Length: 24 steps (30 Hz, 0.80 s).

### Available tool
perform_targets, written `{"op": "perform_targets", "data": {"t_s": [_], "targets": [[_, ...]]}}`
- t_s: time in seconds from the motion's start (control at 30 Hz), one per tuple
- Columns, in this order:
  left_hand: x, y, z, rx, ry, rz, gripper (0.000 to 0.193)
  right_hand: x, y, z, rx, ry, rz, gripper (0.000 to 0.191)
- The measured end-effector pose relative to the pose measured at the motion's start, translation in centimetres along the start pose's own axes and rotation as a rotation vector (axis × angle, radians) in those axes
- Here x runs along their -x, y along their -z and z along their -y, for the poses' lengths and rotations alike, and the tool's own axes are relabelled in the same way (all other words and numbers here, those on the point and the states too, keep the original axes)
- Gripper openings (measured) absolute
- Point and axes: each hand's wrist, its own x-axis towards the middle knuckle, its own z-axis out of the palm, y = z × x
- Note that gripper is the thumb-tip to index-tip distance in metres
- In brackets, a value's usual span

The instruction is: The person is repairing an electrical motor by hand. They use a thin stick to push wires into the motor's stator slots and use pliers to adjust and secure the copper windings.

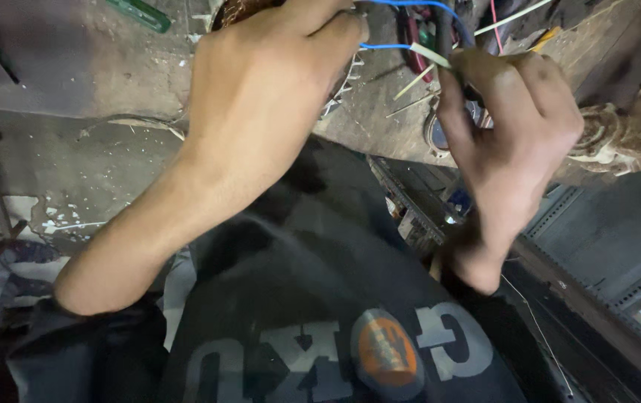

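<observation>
While our left hand (261,97) is closing over the blue wire (384,46), our right hand (511,127) is pinching its pale sleeve (431,56), lying toward nine o'clock.

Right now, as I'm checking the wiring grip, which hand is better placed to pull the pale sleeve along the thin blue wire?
Right hand, probably: its fingertips already pinch the pale sleeve on the blue wire.

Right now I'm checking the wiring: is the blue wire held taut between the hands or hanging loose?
Taut: the blue wire runs straight from the left hand to the right hand, then arcs above.
</observation>
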Motion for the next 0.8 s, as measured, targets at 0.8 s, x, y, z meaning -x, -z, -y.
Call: {"op": "perform_targets", "data": {"t_s": [0.8], "targets": [[0.0,0.1,0.1,0.115,0.159,-0.005,0.013,-4.9,0.0,6.1,-0.105,-0.192,0.097,0.025]]}}
